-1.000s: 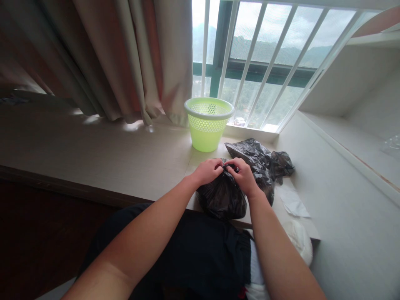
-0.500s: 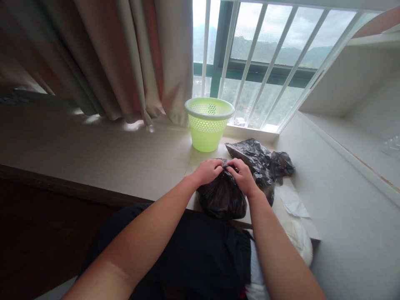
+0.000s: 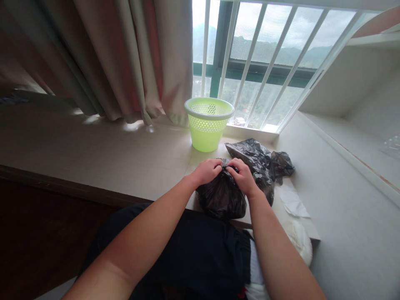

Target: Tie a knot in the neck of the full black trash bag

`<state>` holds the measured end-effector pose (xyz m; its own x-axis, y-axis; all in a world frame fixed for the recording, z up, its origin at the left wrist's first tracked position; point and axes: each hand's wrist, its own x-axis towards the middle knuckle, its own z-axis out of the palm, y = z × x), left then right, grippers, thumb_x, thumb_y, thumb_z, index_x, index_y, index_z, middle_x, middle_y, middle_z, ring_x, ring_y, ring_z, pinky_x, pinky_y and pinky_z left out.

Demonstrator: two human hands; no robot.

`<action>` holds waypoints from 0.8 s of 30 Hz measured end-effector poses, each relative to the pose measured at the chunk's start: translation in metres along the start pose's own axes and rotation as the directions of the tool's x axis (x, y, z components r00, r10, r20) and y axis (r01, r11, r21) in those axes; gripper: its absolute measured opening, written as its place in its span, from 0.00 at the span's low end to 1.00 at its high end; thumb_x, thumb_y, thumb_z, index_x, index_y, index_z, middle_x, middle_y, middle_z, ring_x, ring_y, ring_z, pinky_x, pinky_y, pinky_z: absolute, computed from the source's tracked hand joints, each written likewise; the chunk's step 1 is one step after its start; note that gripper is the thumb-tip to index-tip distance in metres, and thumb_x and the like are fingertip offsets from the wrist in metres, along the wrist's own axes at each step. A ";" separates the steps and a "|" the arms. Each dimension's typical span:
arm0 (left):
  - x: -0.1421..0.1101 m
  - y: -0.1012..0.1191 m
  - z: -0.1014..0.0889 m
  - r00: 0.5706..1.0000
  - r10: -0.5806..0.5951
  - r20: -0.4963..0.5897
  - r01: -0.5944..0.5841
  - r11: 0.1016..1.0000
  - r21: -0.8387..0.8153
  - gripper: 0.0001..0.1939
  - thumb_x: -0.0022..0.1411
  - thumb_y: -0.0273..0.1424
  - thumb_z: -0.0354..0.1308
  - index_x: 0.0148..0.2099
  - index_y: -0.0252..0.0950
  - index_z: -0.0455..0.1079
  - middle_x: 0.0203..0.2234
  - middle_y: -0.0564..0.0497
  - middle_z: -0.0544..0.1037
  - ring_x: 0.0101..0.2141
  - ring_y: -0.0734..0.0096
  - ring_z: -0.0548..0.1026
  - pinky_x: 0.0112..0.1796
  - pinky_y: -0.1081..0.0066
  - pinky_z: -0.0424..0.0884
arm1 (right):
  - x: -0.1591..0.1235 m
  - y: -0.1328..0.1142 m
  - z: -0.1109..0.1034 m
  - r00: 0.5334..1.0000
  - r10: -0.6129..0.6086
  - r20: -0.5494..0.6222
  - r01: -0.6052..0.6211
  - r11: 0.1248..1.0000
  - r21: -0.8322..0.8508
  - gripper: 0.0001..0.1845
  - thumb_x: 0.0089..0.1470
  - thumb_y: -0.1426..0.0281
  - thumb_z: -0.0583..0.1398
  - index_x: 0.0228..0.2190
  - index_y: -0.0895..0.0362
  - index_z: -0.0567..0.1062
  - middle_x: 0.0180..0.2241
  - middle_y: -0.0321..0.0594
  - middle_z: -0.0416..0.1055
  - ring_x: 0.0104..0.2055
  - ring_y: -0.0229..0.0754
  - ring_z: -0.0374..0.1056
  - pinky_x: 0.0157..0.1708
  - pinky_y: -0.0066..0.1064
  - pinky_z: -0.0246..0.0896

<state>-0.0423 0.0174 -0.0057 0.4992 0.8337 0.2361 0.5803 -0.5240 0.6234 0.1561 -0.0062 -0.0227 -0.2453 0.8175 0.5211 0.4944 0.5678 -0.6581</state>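
Note:
A full black plastic bag sits at the near edge of the pale window ledge. My left hand and my right hand are both closed on the gathered top of this bag, fingertips almost touching above it. A second, crumpled black bag lies just behind and to the right of my right hand. A light green perforated wastebasket stands upright behind the bags, near the window.
Beige curtains hang at the back left. White window bars run behind the basket. A white scrap of paper lies right of the bags, and a white wall and shelf rise on the right.
Almost nothing has moved. My fingers have shifted slightly on the top of the bag, and both hands stay in the same place.

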 end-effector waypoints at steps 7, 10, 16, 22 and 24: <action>0.000 0.000 -0.002 1.000 0.014 -0.002 -0.014 1.000 -0.024 0.10 0.65 0.31 0.49 0.33 0.38 0.70 0.31 0.50 0.77 0.36 0.63 0.73 0.41 0.67 0.69 | 0.000 -0.002 -0.001 1.000 0.001 0.004 -0.001 1.000 0.017 0.07 0.63 0.65 0.60 0.31 0.51 0.75 0.33 0.39 0.71 0.42 0.50 0.66 0.46 0.43 0.62; 0.000 0.001 -0.005 1.000 0.013 0.003 -0.013 0.999 -0.033 0.11 0.65 0.30 0.49 0.35 0.38 0.72 0.32 0.50 0.78 0.36 0.63 0.73 0.41 0.67 0.69 | 0.000 -0.004 -0.001 1.000 0.003 0.007 -0.003 1.000 0.017 0.08 0.63 0.66 0.60 0.30 0.51 0.75 0.33 0.39 0.71 0.42 0.50 0.66 0.46 0.43 0.62; -0.001 -0.002 -0.007 1.000 0.025 -0.003 -0.025 0.999 -0.022 0.11 0.65 0.30 0.49 0.36 0.38 0.73 0.34 0.50 0.79 0.38 0.63 0.75 0.43 0.67 0.70 | 0.001 -0.006 -0.001 1.000 0.001 0.010 -0.001 1.000 0.028 0.09 0.63 0.66 0.61 0.30 0.51 0.75 0.32 0.38 0.70 0.41 0.50 0.66 0.46 0.43 0.62; -0.001 -0.005 -0.007 0.999 0.034 -0.021 -0.034 0.999 0.021 0.11 0.66 0.32 0.50 0.38 0.40 0.75 0.35 0.50 0.80 0.40 0.62 0.75 0.45 0.67 0.70 | 0.001 -0.007 -0.001 1.000 0.005 0.020 -0.006 0.998 0.058 0.10 0.63 0.65 0.60 0.29 0.51 0.74 0.34 0.39 0.69 0.42 0.49 0.66 0.46 0.43 0.62; -0.001 -0.005 -0.008 0.999 0.027 -0.026 -0.026 0.999 0.043 0.11 0.66 0.32 0.50 0.38 0.40 0.75 0.36 0.50 0.80 0.40 0.61 0.76 0.45 0.67 0.70 | 0.001 -0.007 -0.001 1.000 0.009 0.022 -0.010 0.998 0.065 0.11 0.63 0.64 0.59 0.28 0.51 0.73 0.34 0.39 0.69 0.42 0.49 0.66 0.47 0.43 0.62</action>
<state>-0.0508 0.0206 -0.0028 0.4978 0.8234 0.2725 0.5939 -0.5526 0.5847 0.1528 -0.0090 -0.0170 -0.2590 0.8243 0.5033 0.4415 0.5646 -0.6974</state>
